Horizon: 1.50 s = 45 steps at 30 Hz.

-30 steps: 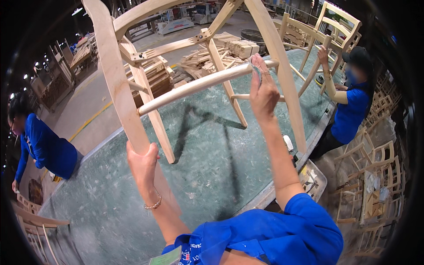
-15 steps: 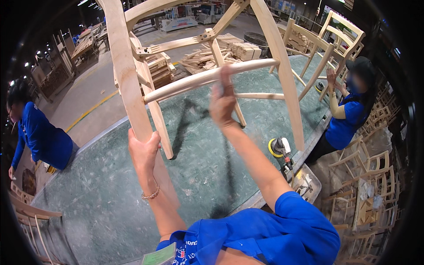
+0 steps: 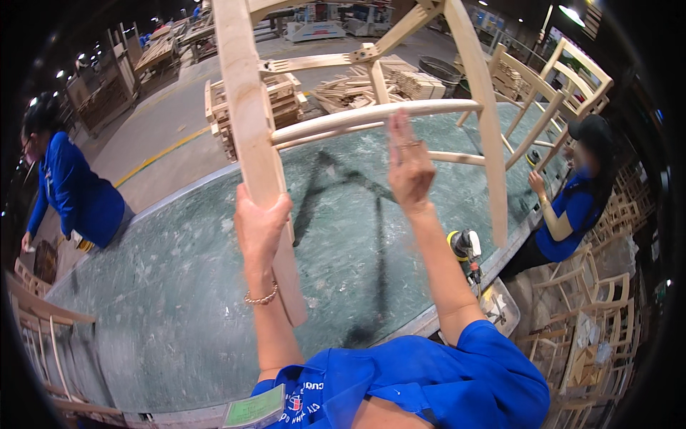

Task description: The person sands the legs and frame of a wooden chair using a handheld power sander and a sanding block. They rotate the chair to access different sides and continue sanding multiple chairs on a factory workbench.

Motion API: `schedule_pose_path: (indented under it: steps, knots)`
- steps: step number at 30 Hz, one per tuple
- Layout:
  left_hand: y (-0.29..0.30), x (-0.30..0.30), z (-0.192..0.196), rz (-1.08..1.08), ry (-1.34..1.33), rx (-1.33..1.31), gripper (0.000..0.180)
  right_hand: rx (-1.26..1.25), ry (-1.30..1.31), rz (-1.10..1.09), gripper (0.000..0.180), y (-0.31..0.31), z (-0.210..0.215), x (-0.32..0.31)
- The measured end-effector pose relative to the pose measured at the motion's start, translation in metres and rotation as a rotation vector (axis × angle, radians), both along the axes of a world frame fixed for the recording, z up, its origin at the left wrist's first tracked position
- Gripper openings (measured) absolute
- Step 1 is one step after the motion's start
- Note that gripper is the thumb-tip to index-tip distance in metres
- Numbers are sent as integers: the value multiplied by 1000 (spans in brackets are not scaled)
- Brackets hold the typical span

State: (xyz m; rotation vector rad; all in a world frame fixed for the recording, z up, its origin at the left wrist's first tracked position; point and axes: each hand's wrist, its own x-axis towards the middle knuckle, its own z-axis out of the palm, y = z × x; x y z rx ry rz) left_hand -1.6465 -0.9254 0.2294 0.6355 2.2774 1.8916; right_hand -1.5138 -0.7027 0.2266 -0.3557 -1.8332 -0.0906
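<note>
Left hand [image 3: 263, 220] closed around chair frame [image 3: 251, 129]

Blue shirt [image 3: 464, 375], apparently beaded bracelet [image 3: 262, 299]

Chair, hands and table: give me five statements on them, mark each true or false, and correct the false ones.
1. The left hand grips a chair post. True.
2. The right hand is holding the sander. False: its blurred fingers are at the rung, and the sander sits on the table.
3. The bracelet is on the right wrist. False: it is on the left wrist.
4. The table has a green top. True.
5. The sander is to the left of the left hand. False: it is to the right of both hands.
</note>
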Motion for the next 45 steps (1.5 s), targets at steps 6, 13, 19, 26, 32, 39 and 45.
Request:
schedule_pose_path:
  steps: [6, 13, 19, 26, 32, 39, 45]
  knots:
    - [2, 3, -1, 15, 1, -27, 46, -38, 216, -18, 49, 18, 14, -1]
    - [-1, 8, -1, -3, 2, 62, 41, -14, 52, -77, 46, 18, 26, 17]
    - [-3, 11, 1, -11, 6, 58, 40, -38, 44, -69, 44, -7, 9, 7]
    - [2, 13, -6, -8, 55, 87, 39, -171, 121, 26, 39, 26, 48, 28]
    - [-9, 13, -5, 10, 32, 55, 39, -174, -30, -47, 40, -22, 19, 19]
    - [-4, 22, -15, 6, 62, 70, 41, -247, -42, -99, 36, 2, 58, 26]
    - [-14, 33, -10, 15, 44, 3, 42, -122, -47, -54, 37, -22, 32, 42]
